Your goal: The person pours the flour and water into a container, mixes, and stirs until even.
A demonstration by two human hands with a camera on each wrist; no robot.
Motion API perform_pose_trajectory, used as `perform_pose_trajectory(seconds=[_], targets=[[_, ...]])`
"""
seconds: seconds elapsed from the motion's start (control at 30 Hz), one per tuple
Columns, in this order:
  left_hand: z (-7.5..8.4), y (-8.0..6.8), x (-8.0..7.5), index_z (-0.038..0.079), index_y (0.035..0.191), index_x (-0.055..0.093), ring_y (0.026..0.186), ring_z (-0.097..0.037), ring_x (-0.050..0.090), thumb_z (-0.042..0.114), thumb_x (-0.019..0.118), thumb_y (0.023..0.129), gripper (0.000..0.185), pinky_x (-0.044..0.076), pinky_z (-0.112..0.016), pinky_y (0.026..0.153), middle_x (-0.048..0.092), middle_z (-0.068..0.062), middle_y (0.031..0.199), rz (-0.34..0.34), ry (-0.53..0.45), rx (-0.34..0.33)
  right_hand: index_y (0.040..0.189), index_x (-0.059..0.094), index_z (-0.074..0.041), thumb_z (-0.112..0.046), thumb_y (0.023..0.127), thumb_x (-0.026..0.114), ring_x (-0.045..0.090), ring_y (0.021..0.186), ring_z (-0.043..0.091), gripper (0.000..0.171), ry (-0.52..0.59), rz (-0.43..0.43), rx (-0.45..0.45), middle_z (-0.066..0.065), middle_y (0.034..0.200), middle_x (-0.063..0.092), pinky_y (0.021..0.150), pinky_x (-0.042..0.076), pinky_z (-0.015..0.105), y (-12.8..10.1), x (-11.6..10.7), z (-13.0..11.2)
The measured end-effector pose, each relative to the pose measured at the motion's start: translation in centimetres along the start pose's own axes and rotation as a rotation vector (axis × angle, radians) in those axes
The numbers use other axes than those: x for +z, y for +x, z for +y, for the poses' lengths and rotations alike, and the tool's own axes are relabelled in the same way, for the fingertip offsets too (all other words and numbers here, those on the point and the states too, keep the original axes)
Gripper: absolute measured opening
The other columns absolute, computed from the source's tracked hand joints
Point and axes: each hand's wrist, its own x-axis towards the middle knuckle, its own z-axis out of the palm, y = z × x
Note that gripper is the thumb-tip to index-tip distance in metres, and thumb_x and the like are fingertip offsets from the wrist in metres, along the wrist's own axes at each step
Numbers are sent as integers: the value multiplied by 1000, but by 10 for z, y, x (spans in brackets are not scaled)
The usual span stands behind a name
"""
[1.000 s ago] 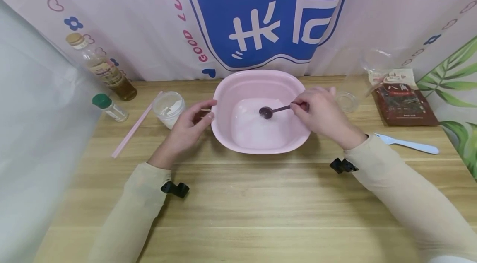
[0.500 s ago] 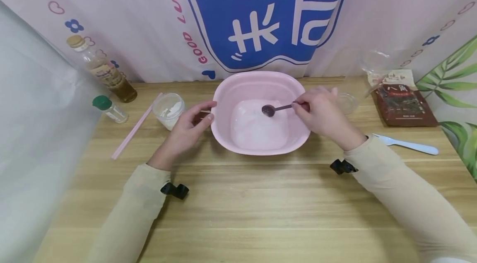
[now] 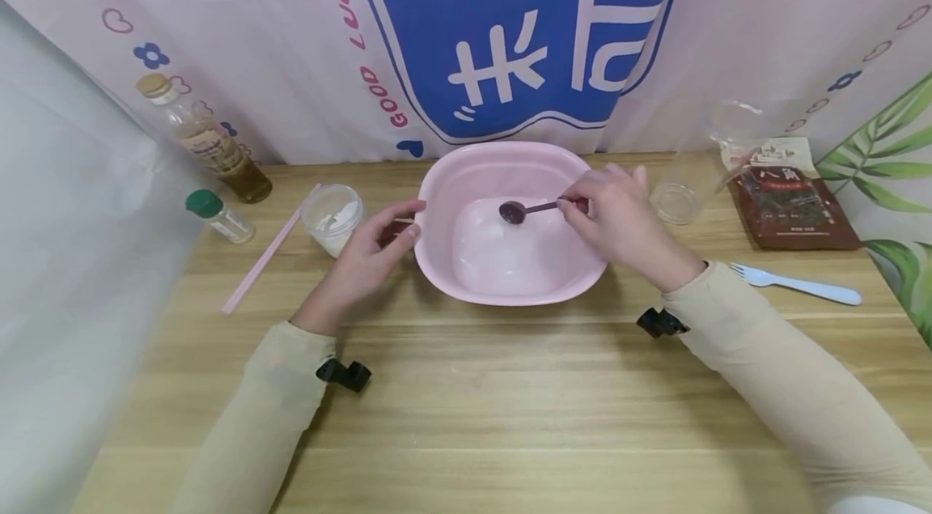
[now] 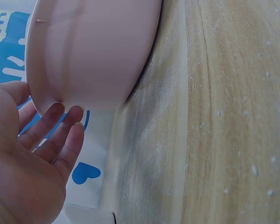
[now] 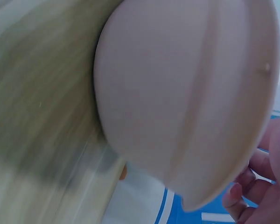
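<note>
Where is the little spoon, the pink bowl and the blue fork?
spoon (image 3: 513, 212), head view, on its dark round scoop.
pink bowl (image 3: 437, 255), head view, on its left rim.
blue fork (image 3: 808, 286), head view, on the middle of its handle.

1. The near half of the table (image 3: 495, 409) is bare wood, crossed only by the two sleeves.
2. The basin (image 3: 510, 162) blocks the middle, against the curtain (image 3: 291, 53).
3. Left of it, the jar (image 3: 331, 216), straw (image 3: 265, 255), shaker (image 3: 217, 214) and bottle (image 3: 207, 146) crowd the far corner.
4. On the right, the cup (image 3: 675, 201), packet (image 3: 794, 202) and fork (image 3: 797, 284) leave a narrow lane.
</note>
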Motion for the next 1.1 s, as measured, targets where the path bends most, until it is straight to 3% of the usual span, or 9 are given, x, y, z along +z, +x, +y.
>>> perform_pose_trajectory(seconds=[0.2, 0.47, 0.77, 0.97, 1.1], targets=[[-2, 0, 1, 8, 156, 55, 132, -35, 65, 19, 58, 112, 45, 57, -17, 96, 60, -15, 155, -7, 0, -12, 99, 83, -5, -15, 99, 75, 54, 89, 30, 12, -14, 4, 1, 7, 80, 70, 86, 27, 49, -2, 3, 5], [-2, 0, 2, 9, 156, 55, 131, -35, 66, 20, 58, 112, 45, 57, -17, 95, 59, -14, 155, -8, -3, -17, 95, 83, -7, -17, 100, 74, 56, 89, 28, 14, 40, -23, -43, 4, 79, 69, 86, 27, 47, 0, 9, -6], [-1, 1, 2, 9, 156, 54, 131, -34, 66, 20, 58, 113, 46, 57, -17, 96, 60, -15, 155, -10, 7, -12, 99, 83, -5, -16, 100, 73, 58, 92, 32, 15, -20, -37, 33, 7, 80, 70, 87, 28, 49, -2, 3, 0], [1, 1, 1, 9, 156, 55, 132, -34, 66, 19, 58, 112, 45, 57, -17, 96, 59, -15, 156, -5, 12, -17, 95, 82, -2, -12, 98, 74, 57, 91, 34, 13, 1, -6, 48, 10, 80, 71, 86, 26, 49, -5, -4, 8], [0, 1, 1, 9, 156, 54, 133, -34, 65, 20, 58, 113, 45, 57, -17, 96, 58, -14, 157, -4, 14, -20, 96, 83, -3, -13, 98, 74, 55, 90, 33, 13, 20, -30, 62, 9, 80, 71, 86, 26, 48, -6, -3, 8]])
